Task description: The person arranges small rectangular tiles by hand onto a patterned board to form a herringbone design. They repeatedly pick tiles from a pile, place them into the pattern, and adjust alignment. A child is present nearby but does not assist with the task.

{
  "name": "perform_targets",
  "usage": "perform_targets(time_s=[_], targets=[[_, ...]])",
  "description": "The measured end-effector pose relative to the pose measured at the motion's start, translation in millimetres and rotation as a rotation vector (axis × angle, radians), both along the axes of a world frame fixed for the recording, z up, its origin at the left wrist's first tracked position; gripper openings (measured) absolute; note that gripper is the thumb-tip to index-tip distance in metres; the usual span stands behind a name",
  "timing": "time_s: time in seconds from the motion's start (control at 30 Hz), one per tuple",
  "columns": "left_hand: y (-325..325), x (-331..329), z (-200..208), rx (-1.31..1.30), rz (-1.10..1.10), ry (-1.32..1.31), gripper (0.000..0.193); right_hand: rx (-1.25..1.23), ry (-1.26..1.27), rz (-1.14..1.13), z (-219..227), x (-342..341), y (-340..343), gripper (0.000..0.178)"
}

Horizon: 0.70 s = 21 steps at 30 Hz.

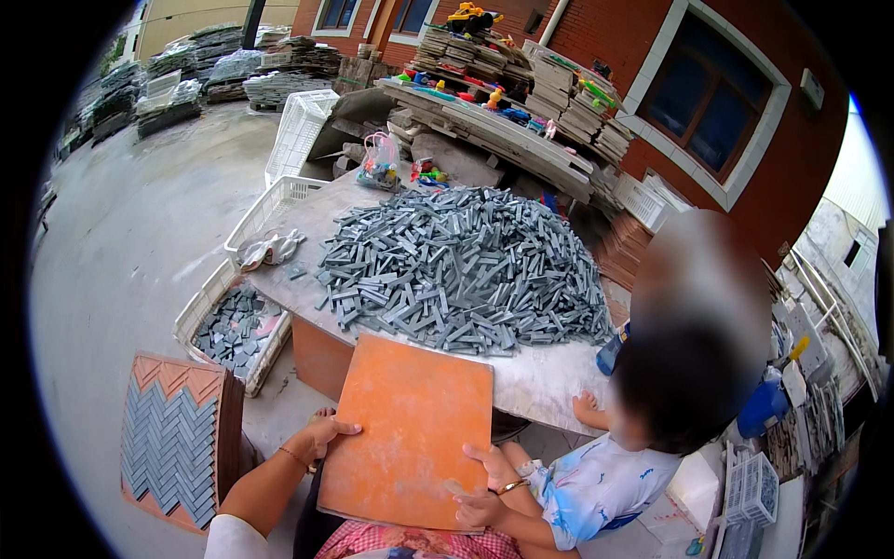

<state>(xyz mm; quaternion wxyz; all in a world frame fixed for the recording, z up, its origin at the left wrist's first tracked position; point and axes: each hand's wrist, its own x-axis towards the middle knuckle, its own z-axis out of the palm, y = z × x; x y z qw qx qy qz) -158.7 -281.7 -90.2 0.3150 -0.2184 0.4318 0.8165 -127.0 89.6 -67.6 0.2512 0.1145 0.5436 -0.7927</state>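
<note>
A flat orange board [405, 419] is held tilted in front of me, its far edge at the table's near edge. My left hand [326, 433] grips its left edge, thumb on top and fingers partly hidden beneath. My right hand [486, 464] holds the right edge near the lower corner, thumb on top. Beside it, another person's hand [480, 509] rests on the board's lower right corner. Beyond the board lies a large heap of small grey stone strips [466, 270] on the table [559, 373]. At my left, grey strips form a herringbone panel [172, 447] on a stack of similar boards.
A white crate [270, 359] of grey tile pieces stands left of the table. Close on my right is a person in a white and blue shirt [596, 484], one hand on the table. A plastic bag [380, 163] and stacked slabs [494, 121] with toys lie farther back.
</note>
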Motion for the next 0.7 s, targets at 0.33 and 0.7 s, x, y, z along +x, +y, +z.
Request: perform_targets(time_s=[0.33,0.7], targets=[[5,-19,-39,-0.176,0.158,-0.076,0.06,-0.034,-0.058,-0.073,4,-1,-2,0.035],[-9,3,113,-0.207,-0.035,0.105,0.043,-0.072,0.001,0.004,48,-31,-16,0.041]])
